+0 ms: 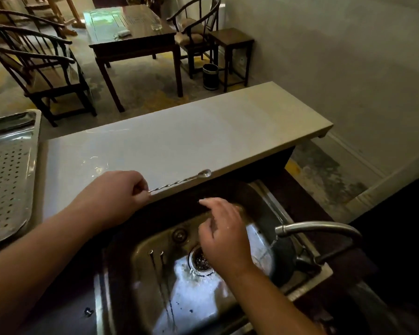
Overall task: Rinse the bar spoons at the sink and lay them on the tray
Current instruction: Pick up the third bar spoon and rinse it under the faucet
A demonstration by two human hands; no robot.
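My left hand (117, 193) pinches the handle end of a twisted metal bar spoon (179, 182). The spoon runs along the near edge of the pale counter, its bowl pointing right. My right hand (224, 235) hovers over the steel sink (121, 286) with its fingers spread and nothing in them. Two more bar spoons (161, 269) lie in the wet basin, left of the drain (201, 261). The perforated metal tray (7, 175) sits at the far left on the counter.
A curved faucet (317, 228) reaches over the sink from the right, with a thin trickle of water below its spout. The pale counter (179, 136) stretches behind the sink. Beyond it stand a dark wooden table, chairs and a small bin.
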